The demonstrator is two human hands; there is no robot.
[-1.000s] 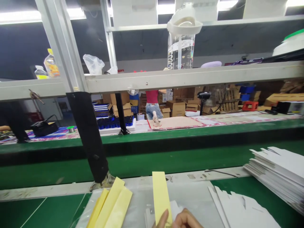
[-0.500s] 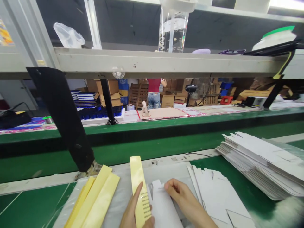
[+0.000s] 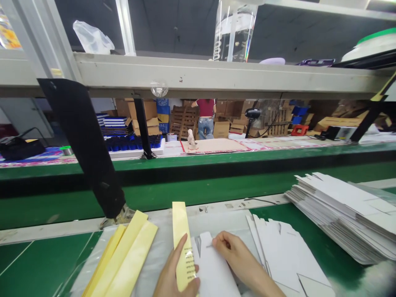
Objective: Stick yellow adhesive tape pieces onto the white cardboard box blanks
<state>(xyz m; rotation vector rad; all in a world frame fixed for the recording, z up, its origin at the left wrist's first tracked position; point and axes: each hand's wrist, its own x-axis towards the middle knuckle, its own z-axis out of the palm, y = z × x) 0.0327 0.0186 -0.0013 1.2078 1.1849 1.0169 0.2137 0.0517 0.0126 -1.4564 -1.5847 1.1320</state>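
Note:
My left hand (image 3: 177,270) is wrapped round an upright yellow strip (image 3: 180,225) with rows of small dark print on its lower half. Beside it lies a white folded carton (image 3: 215,270), partly under the strip and hidden low down. At the carton's top right edge, the thumb and forefinger of my right hand (image 3: 236,253) are pinched together; whether something small sits between them I cannot make out. More yellow strips (image 3: 131,255) lie fanned to the left. Flat white cartons (image 3: 284,247) lie just right of my right hand.
A tall stack of flat white cartons (image 3: 343,218) stands on the green bench at the right. A black-wrapped post (image 3: 89,152) rises at the left. Across the front runs a shelf beam (image 3: 216,76) with a clear jug (image 3: 235,33) on it. A person (image 3: 206,115) stands far back.
The view has shifted slightly, so the background sits a little further right. Both hands keep nearly the same places on the yellow strip and at the carton's edge.

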